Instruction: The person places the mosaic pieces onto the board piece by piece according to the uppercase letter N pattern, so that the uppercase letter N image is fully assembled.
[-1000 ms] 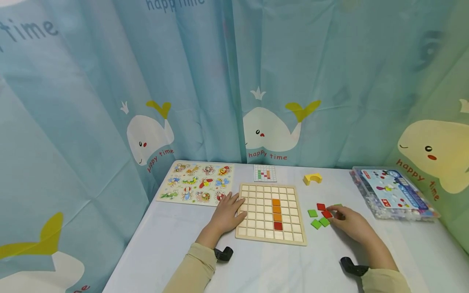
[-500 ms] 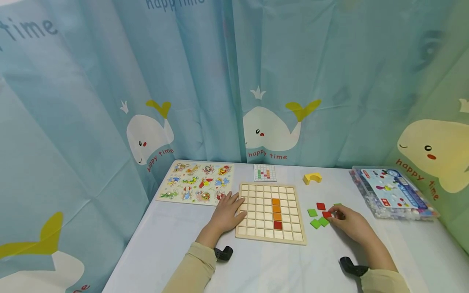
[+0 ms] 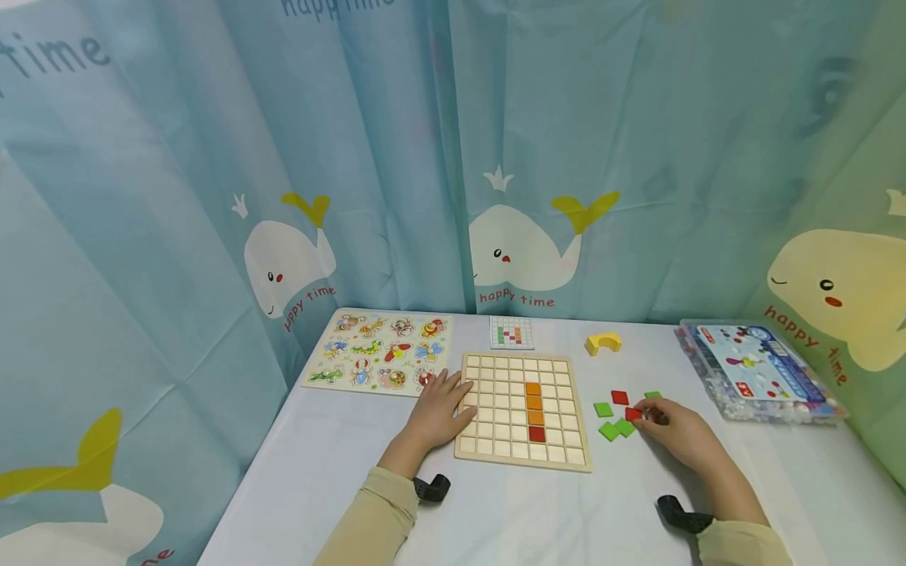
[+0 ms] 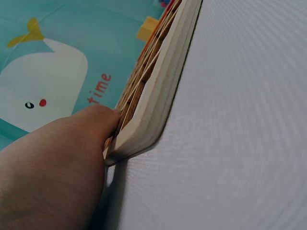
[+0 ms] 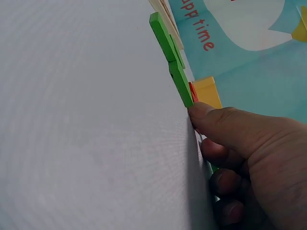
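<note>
Grid board (image 3: 502, 449) under the left hand (image 3: 433, 413), right hand (image 3: 675, 434) pinching a red tile (image 3: 633, 414)

And there's the blue curtain (image 3: 396, 157), whales and "happy time" filling the whole backdrop! Below it stretches the table (image 3: 495, 519) under white cloth. Far left, a cartoon insect board (image 3: 345, 386); just beside it, mid-table, the grid board, lying flat. Out on the right sits a clear plastic case (image 3: 750, 365) with a printed cover.

Now the hands! The left rests on the grid board's left edge, fingers straight and slightly apart, thumb on the near corner. Over on the right, the other hand is curled low to the cloth, thumb and forefinger pinching that red tile, right of the grid board.

Behind the grid, a small pattern card (image 3: 512, 333); farther right, a yellow arch block (image 3: 604, 343). And the little ones: three orange tiles (image 3: 534, 403) in a column on the grid, a seated red square (image 3: 537, 434) directly below! Around the pinched tile lie another loose red one (image 3: 619, 398) and four green tiles (image 3: 603, 409), one partly hidden by the hand.
</note>
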`<state>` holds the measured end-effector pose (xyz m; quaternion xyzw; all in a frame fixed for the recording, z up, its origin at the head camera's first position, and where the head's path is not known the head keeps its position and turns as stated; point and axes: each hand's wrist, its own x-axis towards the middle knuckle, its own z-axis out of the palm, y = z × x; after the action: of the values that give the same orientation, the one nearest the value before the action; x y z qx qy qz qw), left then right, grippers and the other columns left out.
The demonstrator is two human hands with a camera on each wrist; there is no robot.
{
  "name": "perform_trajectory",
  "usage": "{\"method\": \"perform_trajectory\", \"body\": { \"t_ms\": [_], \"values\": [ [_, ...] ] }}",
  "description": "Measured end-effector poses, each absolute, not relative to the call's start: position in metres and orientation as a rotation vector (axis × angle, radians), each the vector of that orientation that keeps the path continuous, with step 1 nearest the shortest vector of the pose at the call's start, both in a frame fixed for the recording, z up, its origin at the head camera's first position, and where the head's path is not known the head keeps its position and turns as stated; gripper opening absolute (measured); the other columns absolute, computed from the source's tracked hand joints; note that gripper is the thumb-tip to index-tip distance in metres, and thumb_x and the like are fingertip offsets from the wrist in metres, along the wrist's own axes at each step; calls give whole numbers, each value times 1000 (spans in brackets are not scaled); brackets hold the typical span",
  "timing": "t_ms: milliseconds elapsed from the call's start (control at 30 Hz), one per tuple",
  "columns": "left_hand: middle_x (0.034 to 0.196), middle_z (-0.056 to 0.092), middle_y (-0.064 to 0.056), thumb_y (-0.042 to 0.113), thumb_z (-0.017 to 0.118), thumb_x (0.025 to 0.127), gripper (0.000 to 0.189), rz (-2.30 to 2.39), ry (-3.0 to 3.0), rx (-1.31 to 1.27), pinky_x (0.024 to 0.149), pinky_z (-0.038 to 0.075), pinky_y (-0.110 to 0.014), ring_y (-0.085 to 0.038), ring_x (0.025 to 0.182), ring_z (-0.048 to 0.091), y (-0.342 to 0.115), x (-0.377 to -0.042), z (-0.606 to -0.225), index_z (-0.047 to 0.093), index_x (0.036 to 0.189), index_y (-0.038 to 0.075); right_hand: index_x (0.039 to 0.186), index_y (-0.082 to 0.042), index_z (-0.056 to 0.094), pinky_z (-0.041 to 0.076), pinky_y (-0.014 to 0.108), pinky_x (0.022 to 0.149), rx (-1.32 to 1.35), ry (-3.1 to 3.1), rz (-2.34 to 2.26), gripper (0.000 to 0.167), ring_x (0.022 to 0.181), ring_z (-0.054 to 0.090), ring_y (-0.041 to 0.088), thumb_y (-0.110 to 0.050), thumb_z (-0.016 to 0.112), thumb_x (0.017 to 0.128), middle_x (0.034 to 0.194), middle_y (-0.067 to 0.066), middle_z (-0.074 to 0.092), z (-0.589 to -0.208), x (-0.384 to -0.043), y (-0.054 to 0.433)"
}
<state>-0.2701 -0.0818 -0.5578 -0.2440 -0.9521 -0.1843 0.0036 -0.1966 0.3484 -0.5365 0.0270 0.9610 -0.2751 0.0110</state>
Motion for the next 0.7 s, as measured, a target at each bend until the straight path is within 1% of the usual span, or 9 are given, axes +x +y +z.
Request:
{"method": "perform_trajectory", "body": {
  "t_ms": [200,400,567,700],
  "values": [
    [160,35,-5,49,48,100,57,-581,-2983,-764,126,16,-50,-33,152,20,-82,-271,-558,46,149,20,114,-8,63,36,29,64,109,3003,-861,35,81,48,19,-33,70,91,89,4,56,-536,-196,347],
    [160,35,-5,49,48,100,57,-597,-2983,-763,125,16,-51,-33,153,20,-82,-270,-558,46,149,21,117,-8,61,36,29,63,112,3013,-852,38,80,48,19,-35,70,92,88,4,54,-536,-195,348],
    [159,37,-8,47,51,99,57,-618,-2961,-775,124,18,-54,-35,151,22,-82,-269,-557,47,148,19,120,-9,59,35,25,59,66,3044,-884,39,76,47,17,-36,69,93,86,3,55,-533,-192,347],
    [158,38,-9,46,52,99,57,-625,-2953,-780,124,18,-55,-36,151,23,-82,-267,-555,48,148,18,120,-11,58,34,24,53,7,3073,-917,39,69,45,12,-37,68,93,83,2,55,-525,-192,343]
  ]
}}
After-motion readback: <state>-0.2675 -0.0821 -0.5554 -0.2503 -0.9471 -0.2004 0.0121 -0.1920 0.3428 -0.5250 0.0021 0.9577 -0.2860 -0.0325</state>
